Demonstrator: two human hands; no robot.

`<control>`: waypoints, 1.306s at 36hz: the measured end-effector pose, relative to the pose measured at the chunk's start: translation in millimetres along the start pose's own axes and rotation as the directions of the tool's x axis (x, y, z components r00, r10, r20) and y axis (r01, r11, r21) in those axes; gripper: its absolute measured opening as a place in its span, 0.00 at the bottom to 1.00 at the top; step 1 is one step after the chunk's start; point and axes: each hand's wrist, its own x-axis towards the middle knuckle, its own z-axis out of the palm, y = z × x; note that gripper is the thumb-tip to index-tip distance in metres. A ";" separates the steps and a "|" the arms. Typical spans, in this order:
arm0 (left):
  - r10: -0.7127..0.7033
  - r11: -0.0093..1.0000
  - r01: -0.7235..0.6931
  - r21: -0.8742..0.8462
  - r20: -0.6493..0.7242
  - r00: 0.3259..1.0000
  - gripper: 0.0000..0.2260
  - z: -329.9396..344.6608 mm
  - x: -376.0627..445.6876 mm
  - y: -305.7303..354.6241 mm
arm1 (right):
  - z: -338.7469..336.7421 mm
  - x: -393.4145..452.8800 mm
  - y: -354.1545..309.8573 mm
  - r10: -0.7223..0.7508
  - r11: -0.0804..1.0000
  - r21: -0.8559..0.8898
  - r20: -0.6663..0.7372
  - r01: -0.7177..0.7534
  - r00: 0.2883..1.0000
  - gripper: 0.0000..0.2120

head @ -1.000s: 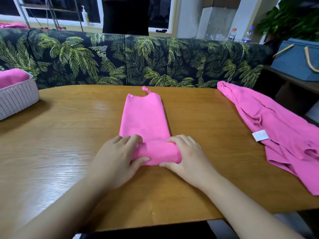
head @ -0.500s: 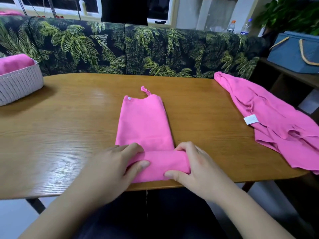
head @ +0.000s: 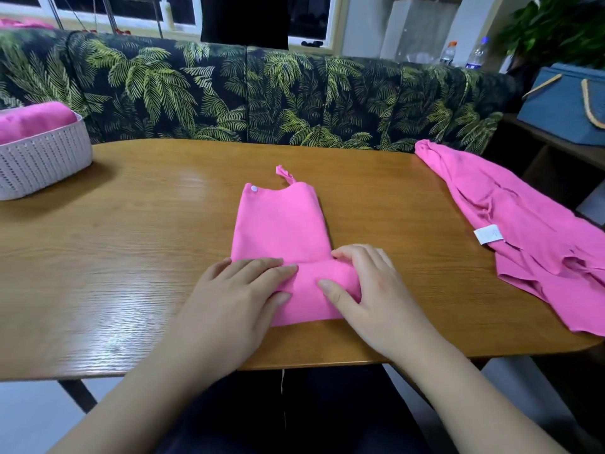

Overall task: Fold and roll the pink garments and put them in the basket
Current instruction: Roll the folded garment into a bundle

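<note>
your left hand (head: pixel 239 290) and right hand (head: pixel 370 286) curl round the rolled near end of the folded pink garment (head: pixel 281 224) on the glossy oval wooden table (head: pixel 131 257). farther left stands the white woven basket (head: pixel 39 158); beyond, a palm-print sofa (head: pixel 262 93).

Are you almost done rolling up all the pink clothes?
Not yet. Done: some pink cloth already sits in the basket. In hand: the left hand and right hand grip the rolled near end of the folded garment; most of it is still flat. Left: finish this roll, basket it, then fold and roll the loose garment at the table's right.
</note>
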 end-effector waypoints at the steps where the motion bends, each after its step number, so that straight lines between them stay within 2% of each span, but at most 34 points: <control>1: -0.012 1.000 0.012 -0.008 0.027 1.000 0.21 0.3 4.0 -2.6 | 2.5 -1.3 0.2 -0.045 0.999 -0.014 -0.056 0.044 0.997 0.28; 4: -0.063 0.996 0.071 -0.055 0.132 0.989 0.27 0.3 17.7 -11.1 | 8.8 -4.9 -1.0 -0.139 0.989 -0.066 -0.155 0.130 0.978 0.21; 7: -0.075 0.992 0.094 -0.089 0.195 0.978 0.37 2.1 30.7 -20.4 | 15.8 -5.3 -2.4 -0.182 0.980 -0.119 -0.196 0.161 0.963 0.18; 9: -0.078 0.990 0.103 -0.097 0.232 0.970 0.37 4.2 39.9 -25.8 | 22.0 -4.8 -2.6 -0.198 0.970 -0.174 -0.156 0.170 0.968 0.22; 12: -0.087 0.986 0.119 -0.114 0.255 0.963 0.36 5.3 50.0 -31.2 | 30.2 -0.1 -0.1 -0.188 0.945 -0.276 -0.019 0.175 0.982 0.34; 15: -0.085 0.987 0.105 -0.119 0.163 0.983 0.33 4.4 50.6 -29.9 | 29.3 14.0 0.1 -0.147 0.940 -0.302 0.065 0.160 0.987 0.37; 19: -0.059 0.991 0.064 -0.121 0.046 0.997 0.26 5.0 45.0 -26.7 | 16.4 40.4 -8.3 -0.080 0.963 -0.241 0.183 0.124 0.980 0.39; 22: -0.017 0.998 0.012 -0.068 -0.073 0.997 0.20 5.7 44.8 -28.7 | 10.5 57.1 -7.8 -0.008 0.972 -0.227 0.245 0.065 0.970 0.35; 25: 0.006 1.000 -0.006 -0.003 -0.132 0.991 0.18 7.8 46.6 -30.9 | 10.9 72.0 -8.2 0.060 0.977 -0.213 0.266 -0.002 0.962 0.32; 28: -0.011 0.999 0.018 0.047 -0.146 0.989 0.19 15.4 49.2 -31.5 | 15.0 85.4 -7.9 0.094 0.979 -0.197 0.237 -0.047 0.967 0.30; 31: -0.046 0.999 0.048 0.011 -0.127 0.991 0.19 21.8 55.7 -36.7 | 21.3 94.0 -7.2 0.120 0.986 -0.139 0.170 -0.097 0.978 0.25; 38: -0.097 0.987 0.103 -0.120 0.057 0.994 0.32 16.6 87.3 -53.9 | 32.6 86.8 -14.4 0.050 0.972 -0.225 -0.059 -0.062 0.997 0.26; 40: -0.110 0.987 0.121 -0.107 0.101 0.989 0.27 16.6 99.3 -59.3 | 39.4 80.8 -15.1 0.021 0.970 -0.236 -0.149 -0.057 0.989 0.25; 42: -0.137 0.980 0.159 -0.117 0.180 0.974 0.19 16.9 112.0 -65.1 | 46.7 76.4 -14.0 -0.006 0.955 -0.292 -0.179 -0.047 0.984 0.23; 45: -0.127 0.959 0.176 -0.223 0.217 0.968 0.17 22.9 125.1 -75.5 | 54.1 77.3 -8.9 -0.005 0.921 -0.386 -0.142 -0.051 0.990 0.34; 47: -0.101 0.907 0.136 -0.398 0.109 0.989 0.22 30.2 125.6 -84.7 | 54.4 82.5 -4.8 0.010 0.906 -0.420 -0.107 -0.054 0.994 0.41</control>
